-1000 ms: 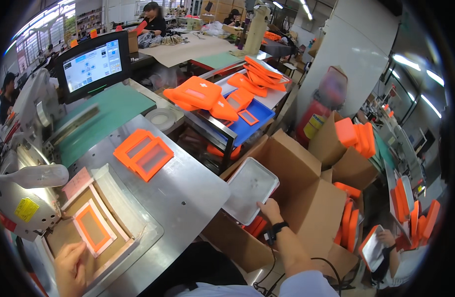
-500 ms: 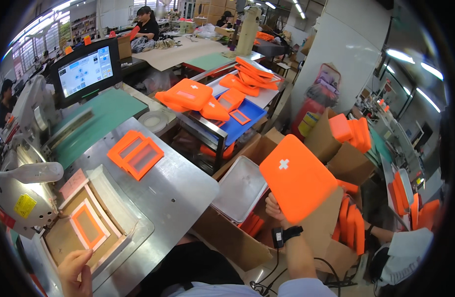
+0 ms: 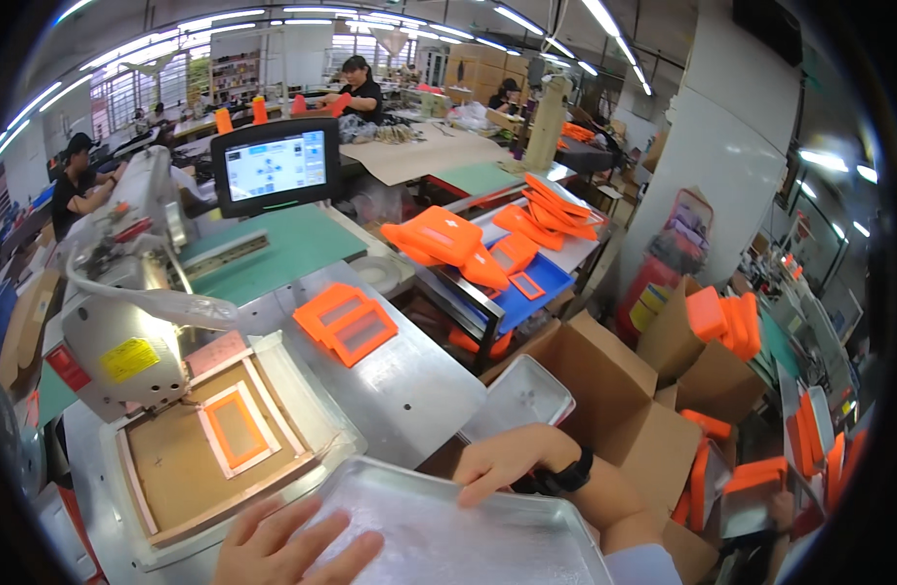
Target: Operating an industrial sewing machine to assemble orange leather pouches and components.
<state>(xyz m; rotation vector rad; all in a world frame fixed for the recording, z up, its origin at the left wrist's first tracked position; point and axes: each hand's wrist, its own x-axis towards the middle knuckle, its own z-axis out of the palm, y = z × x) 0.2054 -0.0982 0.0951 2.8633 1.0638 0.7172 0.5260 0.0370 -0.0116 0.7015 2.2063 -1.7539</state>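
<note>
Half a second back the right hand (image 3: 512, 458) was out over the cardboard boxes with an orange case; now both hands are on a shallow metal tray (image 3: 448, 536) lying low and close to the body, at the near edge of the tabletop (image 3: 409, 390). That tray is rectangular, of dull silvery sheet metal with a raised rim and rounded corners, and its long axis runs from near left toward the right, with its far edge tilted slightly up to the right. Right-hand fingers curl over the far rim in a loose grip, thumb side down on the metal. Flat and spread, the left hand (image 3: 287, 546) lies on the tray's left end, fingers open, clasping nothing.

Just left of the tray sits a brown sewing frame (image 3: 175, 468) with an orange window piece (image 3: 236, 427) in it, under the white head of a sewing machine (image 3: 126, 341). A small stack of orange frames (image 3: 346, 322) lies farther back on the steel top. A second metal tray (image 3: 517, 398) rests beyond the right hand, against an open cardboard box (image 3: 614, 409).
</note>
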